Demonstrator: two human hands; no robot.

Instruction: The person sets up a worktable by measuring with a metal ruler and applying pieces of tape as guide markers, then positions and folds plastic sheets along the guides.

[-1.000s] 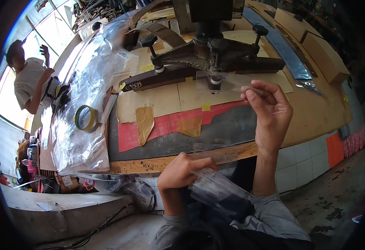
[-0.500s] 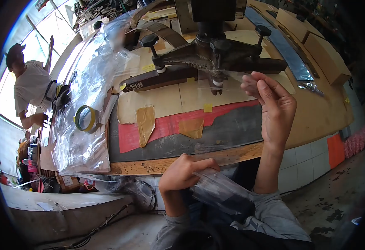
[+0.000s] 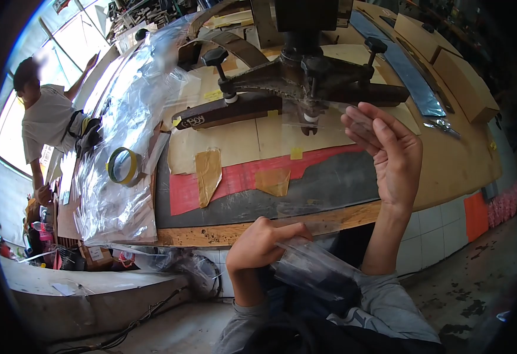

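My left hand (image 3: 264, 251) is closed on clear plastic bags (image 3: 317, 268), whose folded bulk hangs over my lap beside the table's front edge. My right hand (image 3: 391, 156) is raised over the table's right side, its fingertips pinching a thin clear plastic sheet (image 3: 306, 115). The sheet is nearly invisible against the dark metal press (image 3: 306, 76) behind it. Whether it joins the plastic in my left hand is hard to make out.
A grey mat with red sheet (image 3: 235, 183) covers the table front. A tape roll (image 3: 122, 166) lies on clear plastic wrap (image 3: 117, 124) at left. Cardboard boxes (image 3: 465, 85) and a blue strip (image 3: 397, 62) are at right. Another person (image 3: 52, 121) stands far left.
My right hand's fingers have opened slightly while staying at the sheet; my left hand barely moves. The other person has lowered one arm and shifted a little.
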